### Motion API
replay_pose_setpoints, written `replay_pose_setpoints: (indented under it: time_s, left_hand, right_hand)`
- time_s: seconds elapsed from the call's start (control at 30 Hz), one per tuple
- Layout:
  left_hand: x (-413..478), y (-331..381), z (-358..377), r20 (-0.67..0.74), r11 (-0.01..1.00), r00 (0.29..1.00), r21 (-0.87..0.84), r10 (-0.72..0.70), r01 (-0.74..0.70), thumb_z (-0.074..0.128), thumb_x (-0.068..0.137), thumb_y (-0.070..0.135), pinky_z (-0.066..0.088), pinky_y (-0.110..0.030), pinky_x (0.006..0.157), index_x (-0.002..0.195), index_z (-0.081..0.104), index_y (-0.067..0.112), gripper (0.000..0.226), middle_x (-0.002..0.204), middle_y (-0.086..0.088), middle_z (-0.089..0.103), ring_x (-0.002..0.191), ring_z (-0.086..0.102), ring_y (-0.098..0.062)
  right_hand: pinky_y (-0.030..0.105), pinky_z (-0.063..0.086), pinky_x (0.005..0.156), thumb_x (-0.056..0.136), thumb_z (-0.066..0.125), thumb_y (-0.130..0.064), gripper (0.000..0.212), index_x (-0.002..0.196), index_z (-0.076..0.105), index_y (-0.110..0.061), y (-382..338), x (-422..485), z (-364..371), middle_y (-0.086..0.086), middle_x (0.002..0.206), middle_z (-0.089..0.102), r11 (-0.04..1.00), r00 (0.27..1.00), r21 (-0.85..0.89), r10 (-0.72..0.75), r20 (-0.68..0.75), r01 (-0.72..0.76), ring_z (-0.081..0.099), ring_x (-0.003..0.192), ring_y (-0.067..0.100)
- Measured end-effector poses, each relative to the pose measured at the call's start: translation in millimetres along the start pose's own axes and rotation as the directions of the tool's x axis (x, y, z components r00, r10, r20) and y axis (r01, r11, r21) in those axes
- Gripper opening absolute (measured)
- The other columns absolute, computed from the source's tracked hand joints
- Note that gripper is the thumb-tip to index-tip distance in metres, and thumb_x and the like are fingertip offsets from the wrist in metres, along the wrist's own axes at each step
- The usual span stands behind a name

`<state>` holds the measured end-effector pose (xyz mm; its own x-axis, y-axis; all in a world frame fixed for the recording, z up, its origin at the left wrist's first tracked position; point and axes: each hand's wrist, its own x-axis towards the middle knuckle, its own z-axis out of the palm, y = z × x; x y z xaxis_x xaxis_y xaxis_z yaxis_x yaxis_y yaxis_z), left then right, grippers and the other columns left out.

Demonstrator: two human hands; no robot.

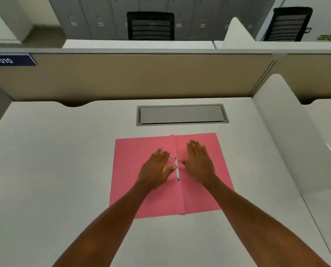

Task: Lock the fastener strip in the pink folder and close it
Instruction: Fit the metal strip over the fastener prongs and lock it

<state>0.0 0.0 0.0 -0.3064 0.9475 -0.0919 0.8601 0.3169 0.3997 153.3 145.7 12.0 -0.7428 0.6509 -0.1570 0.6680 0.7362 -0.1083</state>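
A pink folder (130,170) lies spread flat on the white desk (45,170), its centre crease running away from me. A thin white fastener strip (177,169) with dark ends lies along that crease. My left hand (157,168) rests flat on the left leaf, fingers spread, thumb touching the strip's left side. On the right leaf my right hand (199,162) lies flat, its thumb pointing at the strip's upper part. Neither hand holds anything. Something yellowish shows under my left palm; I cannot tell what it is.
A grey cable hatch (182,114) is set in the desk just beyond the folder. A beige partition (141,76) closes the far edge and a white divider (287,132) stands to the right. Black chairs (151,26) and grey lockers stand behind.
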Motion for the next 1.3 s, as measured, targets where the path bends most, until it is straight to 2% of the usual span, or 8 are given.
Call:
replay_pose_setpoints:
  time_s: [0.07, 0.17, 0.3, 0.5, 0.73, 0.9, 1.03, 1.3]
  left_hand:
    - [-10.6, 3.7, 2.1, -0.085, 0.996, 0.995, -0.078, -0.051, 0.044, 0.046, 0.107, 0.058, 0.056, -0.046, 0.108, 0.154, 0.056, 0.026, 0.057, 0.161, -0.004, 0.055, 0.148, 0.055, -0.024]
    - [-26.9, 12.4, 12.1, -0.225, 0.988, 0.972, -0.147, -0.069, 0.036, 0.057, 0.106, 0.039, 0.065, -0.041, 0.090, 0.151, 0.059, 0.026, 0.047, 0.145, 0.002, 0.070, 0.125, 0.072, -0.022]
    - [-30.4, 21.4, 17.5, -0.228, 0.945, 0.950, -0.294, -0.213, 0.141, 0.056, 0.099, 0.008, 0.061, -0.038, 0.098, 0.141, 0.069, 0.021, 0.046, 0.132, -0.001, 0.078, 0.117, 0.076, -0.023]
    - [-26.8, 26.0, 26.3, -0.039, 0.842, 0.971, -0.506, -0.238, 0.186, 0.054, 0.096, -0.003, 0.062, -0.038, 0.098, 0.130, 0.077, 0.014, 0.044, 0.117, -0.007, 0.082, 0.105, 0.078, -0.021]
    - [-23.9, 28.4, 36.8, -0.005, 0.757, 0.972, -0.628, -0.236, 0.180, 0.069, 0.095, -0.001, 0.060, -0.036, 0.104, 0.126, 0.078, 0.009, 0.034, 0.114, -0.008, 0.083, 0.104, 0.078, -0.019]
    - [-22.7, 31.3, 37.5, 0.001, 0.791, 0.979, -0.589, -0.204, 0.166, 0.072, 0.094, 0.004, 0.057, -0.033, 0.105, 0.116, 0.084, 0.009, 0.025, 0.114, -0.006, 0.084, 0.106, 0.078, -0.019]
    - [-22.6, 30.7, 37.1, 0.020, 0.819, 0.984, -0.551, -0.179, 0.160, 0.070, 0.095, 0.004, 0.057, -0.034, 0.105, 0.112, 0.086, 0.009, 0.023, 0.113, -0.006, 0.084, 0.107, 0.079, -0.021]
    - [-21.5, 33.5, 36.6, 0.017, 0.843, 0.981, -0.508, -0.195, 0.176, 0.068, 0.101, 0.014, 0.056, -0.033, 0.106, 0.118, 0.084, 0.012, 0.023, 0.121, -0.004, 0.082, 0.114, 0.077, -0.019]
  right_hand:
    - [0.046, 0.006, 0.136, 0.113, 0.035, -0.043, 0.063, 0.164, 0.030, -0.006, 2.0, -9.0, 6.7, 0.017, 0.175, 0.021, 1.000, 0.998, -0.021, -0.007, 0.067, 0.008, 0.018, 0.164, 0.033]
    - [0.047, 0.014, 0.135, 0.113, 0.042, -0.030, 0.050, 0.156, 0.042, -0.006, 3.4, -26.9, 23.3, 0.017, 0.170, 0.035, 1.000, 0.995, -0.001, -0.001, 0.096, 0.001, 0.029, 0.160, 0.033]
    - [0.047, 0.018, 0.135, 0.110, 0.047, -0.023, 0.049, 0.155, 0.043, -0.005, 0.4, -38.6, 30.5, 0.017, 0.166, 0.041, 1.000, 0.997, 0.018, -0.012, 0.074, 0.011, 0.031, 0.159, 0.034]
    - [0.044, 0.018, 0.134, 0.108, 0.049, -0.024, 0.048, 0.154, 0.045, -0.009, 2.1, -45.0, 34.1, 0.013, 0.166, 0.042, 0.999, 0.998, 0.031, -0.036, 0.043, 0.035, 0.034, 0.158, 0.030]
    - [0.043, 0.024, 0.133, 0.108, 0.052, -0.027, 0.052, 0.156, 0.043, -0.008, 3.0, -49.4, 36.6, 0.014, 0.168, 0.038, 0.998, 0.998, 0.061, -0.038, 0.050, 0.035, 0.034, 0.157, 0.032]
    - [0.046, 0.025, 0.133, 0.106, 0.058, -0.026, 0.056, 0.156, 0.043, -0.005, 1.2, -49.7, 34.2, 0.018, 0.168, 0.037, 0.996, 0.997, 0.078, -0.037, 0.065, 0.032, 0.032, 0.158, 0.036]
    - [0.043, 0.044, 0.120, 0.103, 0.059, -0.015, 0.039, 0.142, 0.061, -0.007, 2.4, -55.5, 29.9, 0.014, 0.151, 0.060, 0.990, 0.999, 0.135, -0.041, -0.002, 0.041, 0.055, 0.139, 0.033]
    - [0.043, 0.061, 0.088, 0.098, 0.064, 0.001, 0.019, 0.110, 0.079, -0.003, 32.3, -72.4, 27.3, 0.014, 0.107, 0.078, 0.823, 0.913, 0.507, 0.378, -0.154, -0.255, 0.073, 0.098, 0.032]
